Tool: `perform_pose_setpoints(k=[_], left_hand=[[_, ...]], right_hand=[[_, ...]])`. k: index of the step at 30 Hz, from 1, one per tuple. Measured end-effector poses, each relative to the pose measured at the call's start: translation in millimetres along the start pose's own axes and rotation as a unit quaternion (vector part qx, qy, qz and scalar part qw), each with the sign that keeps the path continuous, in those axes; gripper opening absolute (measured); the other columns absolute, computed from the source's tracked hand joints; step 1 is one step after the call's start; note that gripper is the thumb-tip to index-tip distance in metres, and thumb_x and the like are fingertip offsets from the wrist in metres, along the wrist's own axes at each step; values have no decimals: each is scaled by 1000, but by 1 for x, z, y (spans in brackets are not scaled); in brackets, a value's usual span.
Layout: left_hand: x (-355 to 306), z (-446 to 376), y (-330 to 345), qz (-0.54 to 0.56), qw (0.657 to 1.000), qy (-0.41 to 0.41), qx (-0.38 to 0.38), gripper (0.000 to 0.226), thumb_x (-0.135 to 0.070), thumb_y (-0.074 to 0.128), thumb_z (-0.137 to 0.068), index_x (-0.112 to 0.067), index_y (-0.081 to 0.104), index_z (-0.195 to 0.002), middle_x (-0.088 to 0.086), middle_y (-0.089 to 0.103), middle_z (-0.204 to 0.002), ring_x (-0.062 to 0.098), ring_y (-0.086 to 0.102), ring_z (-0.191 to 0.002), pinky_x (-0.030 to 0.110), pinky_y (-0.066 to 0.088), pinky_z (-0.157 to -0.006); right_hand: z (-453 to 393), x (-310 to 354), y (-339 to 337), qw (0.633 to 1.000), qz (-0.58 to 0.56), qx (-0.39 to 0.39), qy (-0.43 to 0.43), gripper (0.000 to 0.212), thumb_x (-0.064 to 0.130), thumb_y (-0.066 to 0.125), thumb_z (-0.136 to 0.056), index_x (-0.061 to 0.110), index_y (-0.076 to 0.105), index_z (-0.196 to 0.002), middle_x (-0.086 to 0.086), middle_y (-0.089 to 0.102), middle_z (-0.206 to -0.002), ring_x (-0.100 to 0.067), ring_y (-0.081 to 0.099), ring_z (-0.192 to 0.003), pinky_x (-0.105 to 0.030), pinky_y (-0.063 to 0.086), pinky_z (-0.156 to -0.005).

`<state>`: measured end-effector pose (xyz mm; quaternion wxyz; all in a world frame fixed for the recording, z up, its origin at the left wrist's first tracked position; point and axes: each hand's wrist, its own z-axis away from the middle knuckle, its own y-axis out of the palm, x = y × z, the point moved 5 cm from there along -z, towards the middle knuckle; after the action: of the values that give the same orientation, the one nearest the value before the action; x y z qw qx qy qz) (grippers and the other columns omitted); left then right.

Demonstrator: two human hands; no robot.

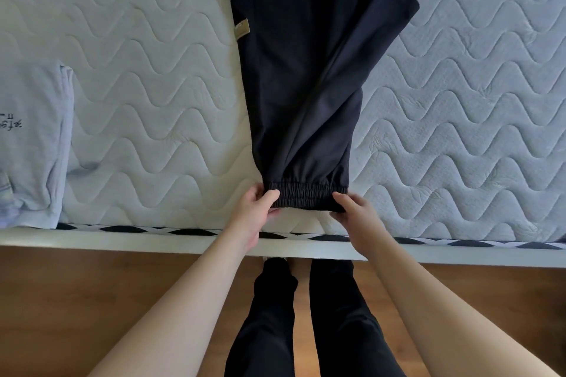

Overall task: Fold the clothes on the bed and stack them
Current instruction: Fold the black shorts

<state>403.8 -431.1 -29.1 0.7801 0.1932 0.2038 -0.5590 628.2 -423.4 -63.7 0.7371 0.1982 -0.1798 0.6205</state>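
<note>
Both hands, left hand (255,208) and right hand (355,211), pinch the black trousers (300,70) by the cuff; uneven lifting risks skewing the misaligned legs.

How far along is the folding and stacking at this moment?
Done: a light grey garment lies folded at the left of the mattress. In hand: the black trousers lie lengthwise, legs laid together, and the left hand and right hand pinch the elastic cuffs at the near edge. Left: folding the trousers up and stacking them with the grey garment.
</note>
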Motion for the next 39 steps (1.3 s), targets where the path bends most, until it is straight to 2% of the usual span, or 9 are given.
perform_pose_setpoints(k=[4,7,10,15,19,23,30,35,39], left_hand=[[-36,28,16,10,998,67,2,18,-8,58,-93,-8,59,-112,12,71,-102,22,73,-85,29,59,-76],[-77,55,31,8,990,137,-13,40,-11,60,-90,-37,44,-115,4,74,-91,22,74,-79,33,59,-77],[-124,91,51,-27,979,203,20,43,-14,55,-90,-48,43,-115,7,72,-82,33,73,-73,30,60,-67],[-199,156,81,-132,943,293,81,37,-12,41,-97,-34,71,-98,-2,73,-82,29,74,-73,24,56,-62],[-247,207,97,-166,918,320,165,25,-16,52,-96,-26,66,-113,-2,73,-99,27,72,-91,26,56,-76],[-289,249,110,-243,869,360,238,55,-2,65,-82,-27,51,-130,-2,66,-121,13,65,-111,20,51,-90],[-362,301,130,-288,830,466,102,29,-20,70,-88,-28,59,-113,-5,76,-88,9,73,-84,23,53,-83],[-386,340,131,-374,726,577,18,16,-32,71,-86,-36,60,-97,-17,60,-61,-1,55,-55,8,38,-55],[-395,369,134,-354,702,616,37,21,-29,74,-85,-24,62,-102,-7,54,-91,4,55,-80,7,42,-72]], right_hand=[[24,47,-8,996,8,-24,-86,34,20,69,-88,27,52,-116,-7,75,-97,-18,72,-87,-25,56,-71],[61,106,-8,979,68,-24,-191,34,33,68,-82,44,51,-109,-5,75,-87,-15,70,-77,-30,59,-71],[105,160,-4,956,102,-4,-274,21,36,62,-80,32,62,-101,1,68,-82,-12,62,-74,-31,56,-71],[172,227,-11,932,86,14,-353,9,24,65,-90,30,71,-95,10,68,-90,-9,62,-80,-29,53,-74],[225,270,-17,899,128,61,-414,47,23,81,-75,31,62,-117,10,69,-105,-9,67,-97,-20,52,-81],[268,319,-22,839,226,43,-494,67,6,84,-72,35,52,-123,12,63,-116,-13,64,-105,-23,52,-88],[333,383,-22,765,269,-9,-586,43,14,69,-86,46,58,-113,14,65,-103,-7,59,-86,-13,45,-75],[359,407,-27,782,208,-47,-585,28,16,68,-90,39,68,-105,7,54,-108,-2,57,-96,-24,48,-87],[381,417,-21,826,104,18,-554,16,17,58,-97,28,70,-99,5,74,-92,-5,70,-86,-18,53,-72]])
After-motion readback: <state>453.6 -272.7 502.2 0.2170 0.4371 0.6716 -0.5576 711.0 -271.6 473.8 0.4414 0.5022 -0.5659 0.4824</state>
